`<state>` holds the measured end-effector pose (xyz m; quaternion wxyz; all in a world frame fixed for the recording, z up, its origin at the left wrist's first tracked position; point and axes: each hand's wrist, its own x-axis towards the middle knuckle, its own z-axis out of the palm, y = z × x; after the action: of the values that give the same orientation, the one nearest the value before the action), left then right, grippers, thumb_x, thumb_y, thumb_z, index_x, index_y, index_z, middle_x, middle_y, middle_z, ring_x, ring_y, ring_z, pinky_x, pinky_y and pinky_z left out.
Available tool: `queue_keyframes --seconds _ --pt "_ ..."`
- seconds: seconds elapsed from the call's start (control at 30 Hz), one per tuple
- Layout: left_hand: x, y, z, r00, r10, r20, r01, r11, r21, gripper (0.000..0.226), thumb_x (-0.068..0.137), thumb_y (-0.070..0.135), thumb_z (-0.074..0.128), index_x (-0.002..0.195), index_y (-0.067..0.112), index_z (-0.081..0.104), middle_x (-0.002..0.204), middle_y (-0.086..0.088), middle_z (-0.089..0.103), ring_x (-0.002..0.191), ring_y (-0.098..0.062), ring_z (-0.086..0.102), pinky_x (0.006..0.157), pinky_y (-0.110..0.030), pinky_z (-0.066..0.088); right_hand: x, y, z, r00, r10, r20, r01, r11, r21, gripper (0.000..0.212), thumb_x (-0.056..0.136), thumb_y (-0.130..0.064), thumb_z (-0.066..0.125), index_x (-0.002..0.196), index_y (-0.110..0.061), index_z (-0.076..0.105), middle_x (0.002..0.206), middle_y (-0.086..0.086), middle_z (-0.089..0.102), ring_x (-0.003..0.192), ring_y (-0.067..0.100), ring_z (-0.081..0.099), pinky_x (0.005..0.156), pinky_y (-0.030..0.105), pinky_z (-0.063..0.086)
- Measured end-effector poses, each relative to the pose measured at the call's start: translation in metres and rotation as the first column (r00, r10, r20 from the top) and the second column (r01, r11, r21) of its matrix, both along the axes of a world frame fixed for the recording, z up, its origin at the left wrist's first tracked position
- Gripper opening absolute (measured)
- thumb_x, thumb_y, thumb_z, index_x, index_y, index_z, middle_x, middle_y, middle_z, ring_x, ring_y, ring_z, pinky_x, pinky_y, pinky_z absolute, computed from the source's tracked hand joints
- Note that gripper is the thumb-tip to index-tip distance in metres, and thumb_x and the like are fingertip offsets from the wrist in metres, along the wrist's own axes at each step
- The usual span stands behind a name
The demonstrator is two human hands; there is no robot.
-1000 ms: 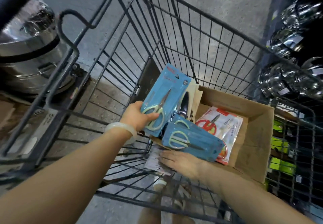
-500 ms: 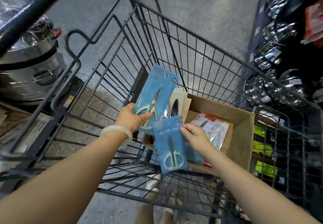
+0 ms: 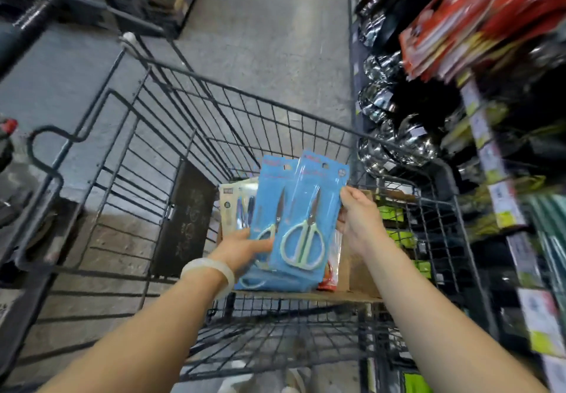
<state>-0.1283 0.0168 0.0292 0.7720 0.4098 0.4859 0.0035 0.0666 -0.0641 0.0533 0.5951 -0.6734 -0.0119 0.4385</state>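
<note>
Right hand (image 3: 358, 224) pinches front blue pack (image 3: 315, 184) by its right edge, above box (image 3: 306, 296) in cart (image 3: 245, 93). Left hand (image 3: 240, 250) grips other packs (image 3: 266, 196), fanned behind. Best: square the edges, slide the pack flush onto the stack, keep left thumb clamped so none slip.

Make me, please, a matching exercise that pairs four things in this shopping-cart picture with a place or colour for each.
1 front scissors pack
2 rear scissors pack
3 bracelet
4 cardboard box

a brown, inside the cart
b white, worn on a wrist
c pinched by the right hand
d under the left hand's thumb

Pairs: 1-c, 2-d, 3-b, 4-a.
</note>
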Motion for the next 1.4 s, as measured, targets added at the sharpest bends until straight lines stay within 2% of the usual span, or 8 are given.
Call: queue_keyframes --seconds 0.37,0.47,0.57,0.67,0.83,1.07,1.17,1.4 --pt "0.046 -0.05 0.086 0.904 -0.329 0.273 0.309 0.944 0.115 0.021 0.083 -0.007 0.059 0.1 0.003 0.064 0.068 -0.004 0.074 0.055 -0.017 0.07 0.048 -0.028 0.057 -0.021 -0.112 0.103 0.84 -0.471 0.27 0.482 0.876 0.029 0.025 0.094 -0.019 0.046 0.071 -0.015 0.054 0.081 0.016 0.058 0.072 0.022 0.05 0.061 0.036 0.037" --pt "0.054 -0.081 0.105 0.847 -0.478 0.234 0.448 0.878 0.171 0.031 0.075 -0.01 0.067 0.103 0.002 0.065 0.081 -0.012 0.074 0.067 -0.026 0.071 0.063 -0.04 0.06 -0.044 -0.16 0.129 0.827 -0.518 0.22 0.508 0.855 0.104 0.02 0.096 -0.032 0.05 0.093 -0.016 0.062 0.103 0.012 0.067 0.086 0.023 0.061 0.077 0.04 0.047" --pt "0.062 -0.123 0.115 0.785 -0.566 0.254 0.529 0.824 0.203 0.051 0.061 0.011 0.085 0.108 0.007 0.066 0.102 -0.017 0.072 0.095 -0.035 0.068 0.09 -0.056 0.051 -0.086 -0.221 0.14 0.85 -0.506 0.144 0.493 0.862 0.123 0.055 0.075 -0.049 0.072 0.118 -0.02 0.056 0.12 0.002 0.064 0.107 0.023 0.063 0.095 0.047 0.049" --pt "0.062 -0.186 0.126 0.639 -0.724 0.26 0.675 0.69 0.261 0.073 0.045 0.025 0.093 0.111 0.01 0.066 0.103 -0.012 0.073 0.096 -0.032 0.069 0.086 -0.052 0.053 -0.136 -0.284 0.148 0.814 -0.49 0.311 0.504 0.863 0.041 0.036 0.078 -0.018 0.075 0.101 -0.033 0.053 0.109 -0.005 0.066 0.095 0.012 0.064 0.088 0.036 0.053" --pt "0.017 -0.322 0.153 0.42 -0.883 0.207 0.798 0.469 0.38 0.025 0.082 0.012 0.071 0.106 0.014 0.065 0.104 -0.01 0.071 0.097 -0.032 0.066 0.082 -0.05 0.056 -0.228 -0.411 0.163 0.619 -0.701 0.354 0.74 0.672 0.034 0.043 0.081 -0.009 0.072 0.117 -0.019 0.05 0.109 -0.005 0.062 0.099 0.013 0.061 0.082 0.03 0.052" --pt "-0.13 -0.533 0.163 0.04 -0.987 0.154 0.867 0.111 0.486 0.047 0.077 0.023 0.077 0.119 0.008 0.061 0.103 -0.005 0.067 0.097 -0.024 0.062 0.084 -0.035 0.052 -0.449 -0.598 0.176 0.357 -0.873 0.333 0.928 0.371 -0.024 0.056 0.077 -0.021 0.076 0.125 -0.015 0.049 0.125 -0.003 0.058 0.112 0.019 0.057 0.101 0.04 0.045" --pt "-0.222 -0.62 0.176 -0.119 -0.968 0.221 0.866 0.007 0.5 0.049 0.08 0.015 0.073 0.125 0.004 0.057 0.117 -0.01 0.064 0.098 -0.024 0.061 0.081 -0.031 0.048 -0.559 -0.677 0.165 0.173 -0.899 0.403 0.983 0.18 -0.019 0.1 0.048 -0.048 0.083 0.135 -0.014 0.045 0.139 0.007 0.05 0.123 0.028 0.052 0.101 0.046 0.046" --pt "-0.399 -0.768 0.204 -0.441 -0.859 0.259 0.776 -0.22 0.59 0.015 0.082 0.008 0.07 0.092 0.017 0.063 0.096 -0.004 0.068 0.09 -0.021 0.062 0.08 -0.031 0.048 -0.783 -0.769 0.207 -0.284 -0.857 0.43 0.958 -0.269 0.095 0.037 0.082 -0.002 0.068 0.115 -0.01 0.054 0.109 0.008 0.064 0.098 0.028 0.063 0.086 0.043 0.051"
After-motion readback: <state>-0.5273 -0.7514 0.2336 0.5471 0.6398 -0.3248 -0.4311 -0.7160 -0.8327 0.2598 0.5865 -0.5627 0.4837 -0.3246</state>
